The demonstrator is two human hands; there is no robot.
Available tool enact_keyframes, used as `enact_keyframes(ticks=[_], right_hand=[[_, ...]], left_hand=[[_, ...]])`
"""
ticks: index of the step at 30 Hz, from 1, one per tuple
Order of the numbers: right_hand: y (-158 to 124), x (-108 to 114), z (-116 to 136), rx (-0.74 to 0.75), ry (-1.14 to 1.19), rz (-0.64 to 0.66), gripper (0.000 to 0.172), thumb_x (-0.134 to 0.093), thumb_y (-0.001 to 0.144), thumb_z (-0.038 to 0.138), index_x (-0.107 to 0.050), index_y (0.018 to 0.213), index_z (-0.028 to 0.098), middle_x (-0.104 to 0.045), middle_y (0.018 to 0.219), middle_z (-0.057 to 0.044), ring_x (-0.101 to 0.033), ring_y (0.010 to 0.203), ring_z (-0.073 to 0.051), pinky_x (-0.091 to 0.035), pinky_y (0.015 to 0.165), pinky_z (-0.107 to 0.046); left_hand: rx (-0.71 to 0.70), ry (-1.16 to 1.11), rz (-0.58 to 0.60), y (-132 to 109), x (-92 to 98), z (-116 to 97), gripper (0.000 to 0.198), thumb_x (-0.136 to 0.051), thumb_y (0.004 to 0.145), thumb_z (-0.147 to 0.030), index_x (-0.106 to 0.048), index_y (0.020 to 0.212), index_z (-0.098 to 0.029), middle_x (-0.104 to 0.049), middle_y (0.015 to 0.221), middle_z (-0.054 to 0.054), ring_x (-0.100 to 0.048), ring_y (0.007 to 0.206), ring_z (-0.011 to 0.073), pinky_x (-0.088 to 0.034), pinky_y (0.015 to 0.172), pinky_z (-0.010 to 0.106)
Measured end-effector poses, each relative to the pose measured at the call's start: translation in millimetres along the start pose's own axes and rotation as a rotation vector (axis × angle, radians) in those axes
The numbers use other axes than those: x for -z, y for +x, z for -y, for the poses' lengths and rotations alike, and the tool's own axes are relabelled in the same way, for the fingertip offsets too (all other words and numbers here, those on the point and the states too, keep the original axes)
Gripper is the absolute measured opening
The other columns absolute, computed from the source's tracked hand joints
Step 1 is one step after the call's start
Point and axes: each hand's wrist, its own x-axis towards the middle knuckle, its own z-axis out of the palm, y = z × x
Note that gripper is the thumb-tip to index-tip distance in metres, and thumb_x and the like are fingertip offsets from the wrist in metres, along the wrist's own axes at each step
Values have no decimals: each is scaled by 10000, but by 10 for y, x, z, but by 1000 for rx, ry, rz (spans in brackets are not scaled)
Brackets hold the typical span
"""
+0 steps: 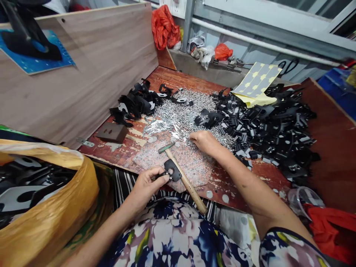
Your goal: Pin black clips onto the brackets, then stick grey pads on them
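Note:
My left hand (150, 184) pinches a flat black plastic part (172, 170) with a round hole, held over the front edge of the worktop. Behind that part lies a hammer (187, 185) with a wooden handle, its small metal head (166, 147) resting on a speckled stone slab (198, 167). My right hand (204, 141) reaches to the near side of a heap of small silvery metal pins (186, 102). Its fingers are bent together at the pins; whatever lies between the fingertips is too small to make out. Longer loose pins (158, 127) are spread just left of it.
Black plastic parts are piled at right (267, 129) and back left (136, 100). A brown block (111, 132) sits left. A yellow sticker sheet (257, 79) tops the right pile. Wooden boards (111, 52) wall the worktop. A yellow sack (83, 185) of black parts stands left.

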Motion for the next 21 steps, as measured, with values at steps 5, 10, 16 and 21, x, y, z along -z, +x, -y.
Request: enact_keyframes(ticks=[5, 10, 16, 21], right_hand=[[-9, 55, 129, 97, -137, 85, 257, -584, 858, -20, -742, 927, 169, -742, 851, -104, -670, 807, -206, -451, 698, -299], [-308, 157, 412, 92, 128, -132, 316, -539, 927, 13, -769, 1068, 177, -782, 938, -87, -722, 873, -204, -576, 826, -364], [-845, -93, 1187, 267, 538, -291, 493, -504, 1034, 147, -533, 1522, 208, -787, 1144, -93, -754, 982, -212, -654, 865, -396], [-1002, -348, 1440, 219, 408, -394, 657, -417, 1024, 105, -270, 1660, 176, -775, 1122, -140, -742, 1009, -278, -637, 887, -454]], left_hand=[[2, 0, 51, 3, 80, -84, 288, -689, 847, -387, -603, 666, -180, -464, 638, -38, -353, 521, 89, -247, 466, 221], [27, -81, 18, 54, 111, -107, 326, -718, 826, -414, -583, 644, -179, -454, 625, -39, -352, 530, 90, -245, 476, 225], [-28, -137, -21, 91, 42, -80, 356, -750, 815, -397, -563, 603, -181, -456, 649, -36, -347, 553, 97, -279, 507, 242], [-181, 8, -118, 85, -50, 22, 335, -730, 825, -316, -546, 577, -184, -482, 657, -19, -458, 683, 141, -378, 668, 268]])
